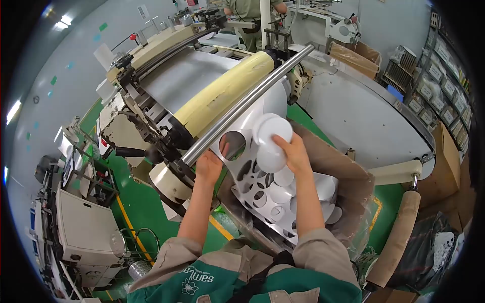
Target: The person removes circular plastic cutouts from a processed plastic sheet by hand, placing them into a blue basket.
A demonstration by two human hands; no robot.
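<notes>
My right hand (294, 151) is closed on a few overlapping white round discs (273, 132), its thumb lying on top of them. My left hand (210, 162) grips the left edge of a white sheet punched with round holes (246, 174), below a steel roller (242, 108); some of its fingers are partly hidden by the sheet. The punched sheet hangs down from the machine into a large cardboard box (348, 197) lined with clear plastic. More loose discs (280, 194) lie on the sheet inside the box.
A yellow roller (225, 93) sits behind the steel one, with a grey web (187, 76) beyond. On the right are a pale machine panel (364, 111) and a brown padded roller (396, 242). A white cabinet (88, 222) stands left. Another person (250, 20) stands at the back.
</notes>
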